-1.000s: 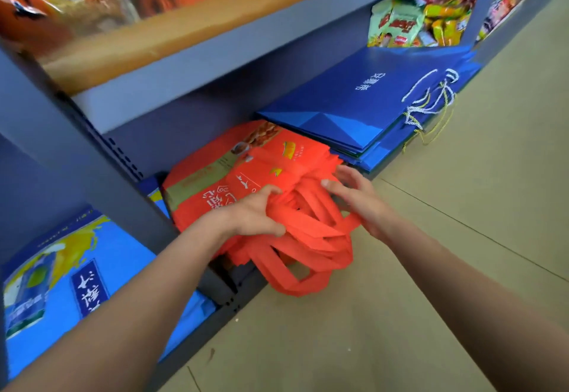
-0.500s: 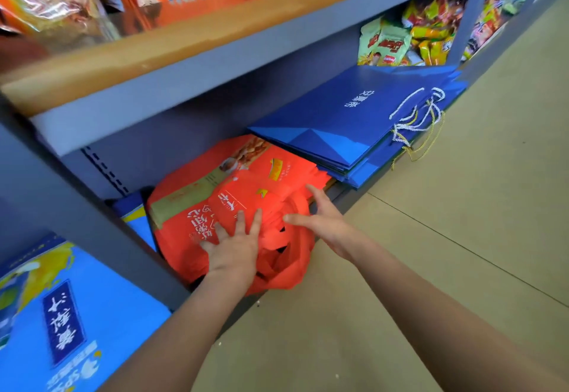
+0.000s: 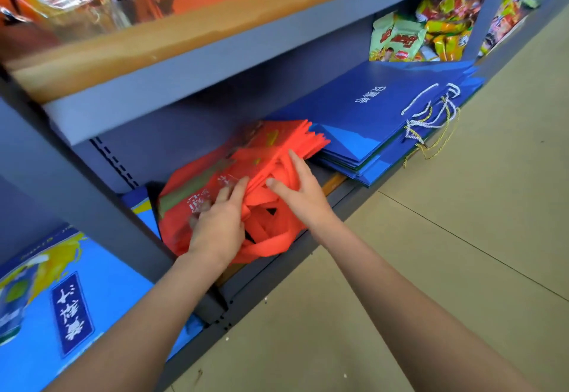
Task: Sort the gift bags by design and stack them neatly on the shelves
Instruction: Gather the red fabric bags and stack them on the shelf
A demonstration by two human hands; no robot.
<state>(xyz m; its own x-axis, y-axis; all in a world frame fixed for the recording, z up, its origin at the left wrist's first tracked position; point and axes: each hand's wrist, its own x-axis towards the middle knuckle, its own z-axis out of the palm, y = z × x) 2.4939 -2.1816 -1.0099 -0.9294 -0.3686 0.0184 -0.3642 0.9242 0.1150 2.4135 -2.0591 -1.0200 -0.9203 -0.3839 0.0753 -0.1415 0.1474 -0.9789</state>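
A stack of orange fabric gift bags (image 3: 271, 148) lies flat on the bottom shelf, its looped handles (image 3: 268, 237) bunched at the shelf's front edge. My left hand (image 3: 220, 225) presses down on the stack with straight, spread fingers. My right hand (image 3: 300, 191) rests flat on the handles just to its right, fingers extended. A stack of dark blue paper gift bags (image 3: 385, 114) with white and gold cord handles lies right of the orange ones. Light blue printed bags (image 3: 70, 296) lie in the bay to the left.
A grey shelf upright (image 3: 92, 222) separates the left bay from the orange bags. The upper shelf (image 3: 191, 52) holds orange packages. Snack packets (image 3: 431, 34) sit behind the dark blue bags. Beige floor tiles (image 3: 446, 253) spread to the right.
Both hands let go of the bunched handles, flattened, and pushed the orange stack further back onto the shelf. The handles now sit at the shelf edge instead of hanging over the floor.
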